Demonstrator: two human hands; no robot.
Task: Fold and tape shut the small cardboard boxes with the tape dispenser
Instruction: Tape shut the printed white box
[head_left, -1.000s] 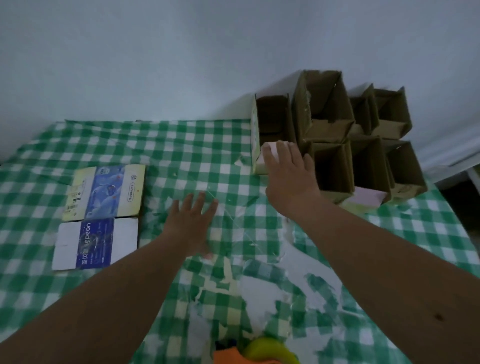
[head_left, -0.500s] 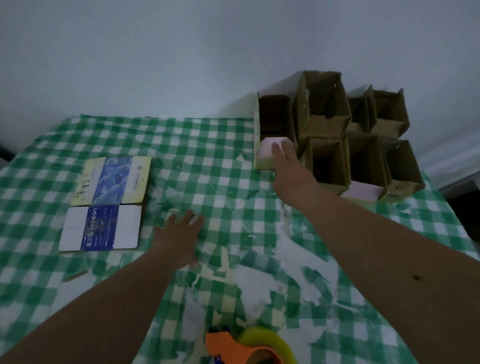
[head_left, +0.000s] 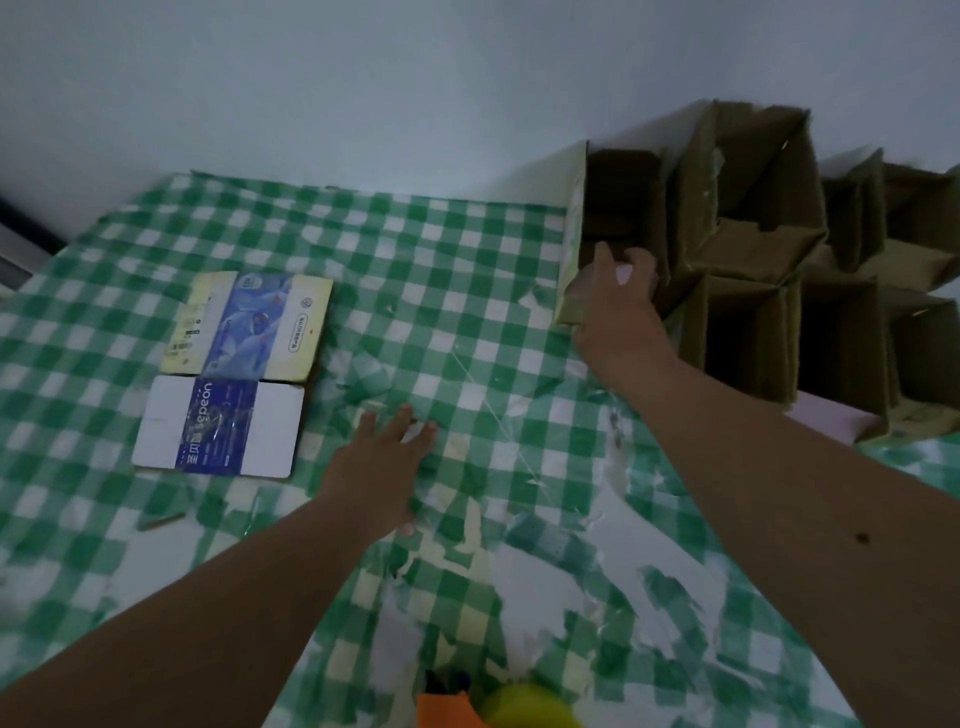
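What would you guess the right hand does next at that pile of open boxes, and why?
Probably draw the leftmost box toward the person: the right hand already has its grip on that box's front edge, while the left hand lies flat on the tablecloth.

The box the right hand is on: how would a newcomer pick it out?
Find the stack of open brown boxes against the wall, far right of the checked table. It is the leftmost box, beneath the right hand; it alone shows a pale printed outer side.

A dim room: a plain pale wall (head_left: 363, 78) fills twelve o'clock above the surface's worn green-checked tablecloth (head_left: 441, 249).
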